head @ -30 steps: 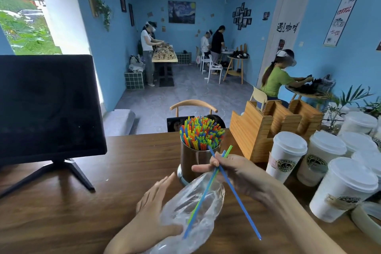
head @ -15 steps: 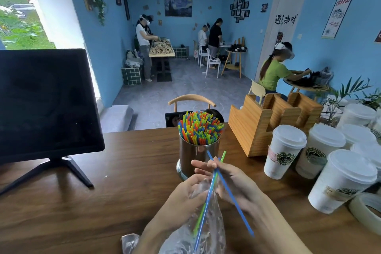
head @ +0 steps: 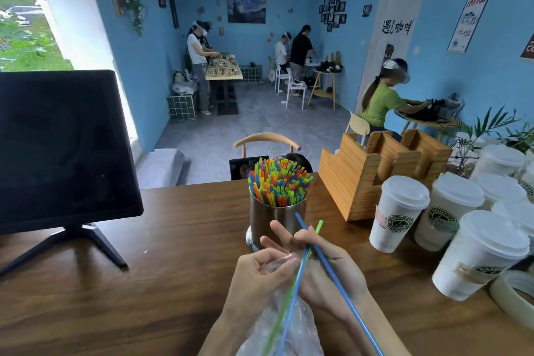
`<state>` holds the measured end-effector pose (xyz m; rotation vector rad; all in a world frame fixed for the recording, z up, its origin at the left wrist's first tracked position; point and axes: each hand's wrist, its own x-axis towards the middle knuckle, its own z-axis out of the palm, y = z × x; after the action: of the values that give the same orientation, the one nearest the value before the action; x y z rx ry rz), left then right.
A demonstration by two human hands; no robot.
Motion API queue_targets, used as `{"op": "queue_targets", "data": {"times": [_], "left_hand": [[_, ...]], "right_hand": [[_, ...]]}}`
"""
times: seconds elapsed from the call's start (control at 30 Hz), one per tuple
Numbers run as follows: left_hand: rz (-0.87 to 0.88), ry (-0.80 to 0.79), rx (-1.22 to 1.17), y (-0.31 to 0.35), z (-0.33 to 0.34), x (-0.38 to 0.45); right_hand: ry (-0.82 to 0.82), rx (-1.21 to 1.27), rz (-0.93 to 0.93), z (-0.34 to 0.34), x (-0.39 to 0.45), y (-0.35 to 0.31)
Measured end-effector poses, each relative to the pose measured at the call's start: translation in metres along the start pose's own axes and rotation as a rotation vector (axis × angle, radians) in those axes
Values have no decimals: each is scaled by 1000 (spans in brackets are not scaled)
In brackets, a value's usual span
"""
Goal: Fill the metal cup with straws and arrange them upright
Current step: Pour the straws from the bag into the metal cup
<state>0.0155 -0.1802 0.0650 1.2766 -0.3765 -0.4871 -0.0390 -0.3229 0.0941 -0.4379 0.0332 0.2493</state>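
The right hand (head: 326,272) pinches three light, springy straws (head: 332,269) just before the packed metal cup (head: 271,222) on the bench (head: 144,283), best gripped mid-length, while the left hand (head: 260,274) grips the slippery plastic bag (head: 289,329).

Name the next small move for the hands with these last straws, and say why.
Probably pull the two straws clear of the bag with the right hand while the left hand holds the bag's mouth. Their lower ends sit inside the bag, and the cup just beyond looks nearly full.
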Motion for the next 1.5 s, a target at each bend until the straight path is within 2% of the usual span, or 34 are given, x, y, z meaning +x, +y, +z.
{"op": "queue_targets", "data": {"times": [0.1, 0.3, 0.5, 0.57, 0.63, 0.8, 0.93, 1.07, 1.27, 1.4, 1.5], "left_hand": [[26, 12, -3, 4, 2, 0], [317, 335, 503, 3, 0, -8], [318, 419, 707, -3, -27, -7], [239, 440, 730, -8, -49, -7], [61, 449, 738, -11, -77, -4], [-291, 416, 1088, -10, -120, 12], [-384, 395, 1309, -4, -124, 12], [-323, 522, 1387, -4, -125, 16], [-117, 691, 1270, 10, -113, 27], [98, 749, 1168, 27, -96, 34], [183, 755, 1111, 33, -90, 37]], "right_hand": [[13, -47, -40, 11, -2, 3], [19, -12, -63, 15, -11, 1], [170, -113, -265, 3, -19, -27], [207, -95, -386, 11, -20, -49], [200, -154, -512, 30, -12, -76], [259, -309, -658, 57, 50, -130], [269, -454, -741, 77, 93, -154], [330, -645, -734, 85, 120, -154], [269, -671, -714, 84, 129, -141], [183, -448, -758, 82, 119, -144], [149, -339, -861, 85, 105, -156]]}}
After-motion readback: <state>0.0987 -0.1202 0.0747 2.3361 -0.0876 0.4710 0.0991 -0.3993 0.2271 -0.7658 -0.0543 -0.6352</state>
